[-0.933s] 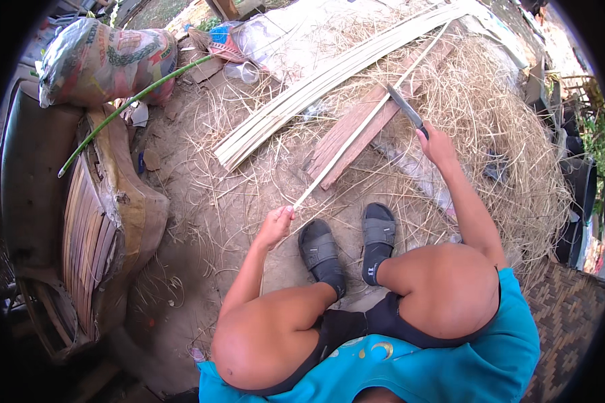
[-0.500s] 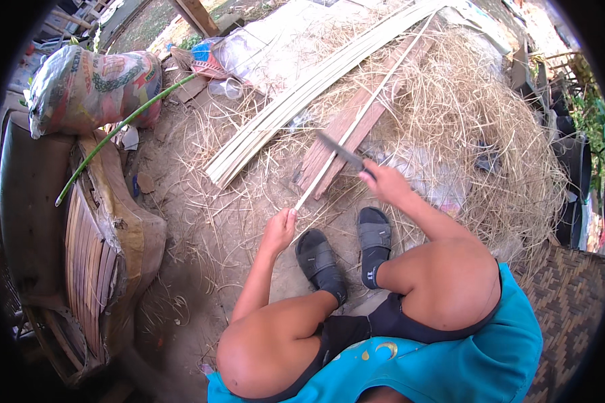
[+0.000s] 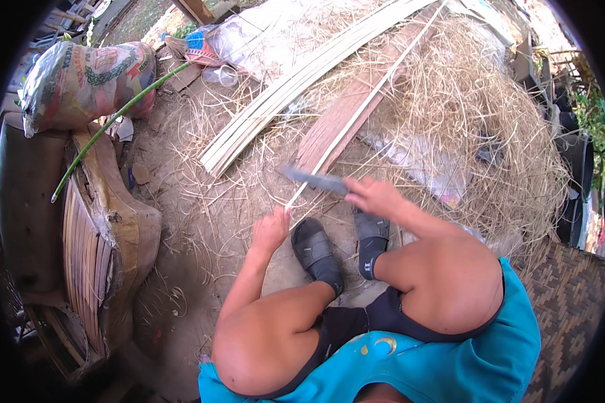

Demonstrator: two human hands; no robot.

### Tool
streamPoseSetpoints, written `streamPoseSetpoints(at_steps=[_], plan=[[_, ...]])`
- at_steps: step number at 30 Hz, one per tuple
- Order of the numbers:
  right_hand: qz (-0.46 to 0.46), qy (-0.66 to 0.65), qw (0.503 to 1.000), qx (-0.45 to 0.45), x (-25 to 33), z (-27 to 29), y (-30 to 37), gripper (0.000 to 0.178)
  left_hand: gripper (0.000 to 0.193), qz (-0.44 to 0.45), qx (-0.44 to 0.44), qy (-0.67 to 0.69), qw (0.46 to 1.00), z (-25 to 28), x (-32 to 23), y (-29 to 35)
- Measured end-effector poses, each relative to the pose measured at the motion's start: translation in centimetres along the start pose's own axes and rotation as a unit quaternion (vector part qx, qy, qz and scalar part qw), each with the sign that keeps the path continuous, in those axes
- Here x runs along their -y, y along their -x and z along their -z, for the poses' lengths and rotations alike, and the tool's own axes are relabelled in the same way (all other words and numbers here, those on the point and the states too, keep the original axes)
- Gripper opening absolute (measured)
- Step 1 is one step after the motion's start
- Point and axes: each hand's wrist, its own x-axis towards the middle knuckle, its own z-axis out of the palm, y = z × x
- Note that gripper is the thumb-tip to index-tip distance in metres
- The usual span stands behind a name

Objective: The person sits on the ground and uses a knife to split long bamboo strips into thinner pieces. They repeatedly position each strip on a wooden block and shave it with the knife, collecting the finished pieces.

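Observation:
My left hand (image 3: 271, 230) is closed round the near end of a long, thin pale strip (image 3: 359, 111), which looks like split bamboo. The strip runs away from me to the far right, over a brown wooden board (image 3: 349, 101) lying on the ground. In my right hand (image 3: 375, 196) is the handle of a knife (image 3: 316, 179) with a broad grey blade. The blade points left and crosses the strip a short way beyond my left hand; whether it touches is hard to tell. Motion blurs the blade tip.
A bundle of pale strips (image 3: 275, 101) lies left of the board. Thin shavings (image 3: 470, 107) heap up on the right. At the left stand a stuffed sack (image 3: 91, 84), a green stalk (image 3: 114, 121) and a worn chair (image 3: 138, 225). Woven matting (image 3: 565, 309) is at lower right.
The knife has slid along the strip toward my left hand, with my right hand moving nearer and slightly left. My left hand still grips the strip's end. The view has shifted slightly.

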Motion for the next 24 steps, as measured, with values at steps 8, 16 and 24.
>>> streamPoseSetpoints(at_steps=[8,16,24], plan=[[-0.305,-0.143,0.935,-0.113,-10.3,8.2,-2.5,0.039,0.045,0.054,-0.016,0.16,0.986,0.0,1.7,0.3],[-0.204,-0.106,0.968,-0.096,-5.9,4.4,-1.9,0.039,0.046,0.063,0.027,0.215,0.974,0.6,2.2,0.1],[-0.373,-0.045,0.913,-0.159,-19.4,10.8,-2.0,0.038,0.053,0.152,0.096,0.192,0.965,2.8,7.6,9.1]])
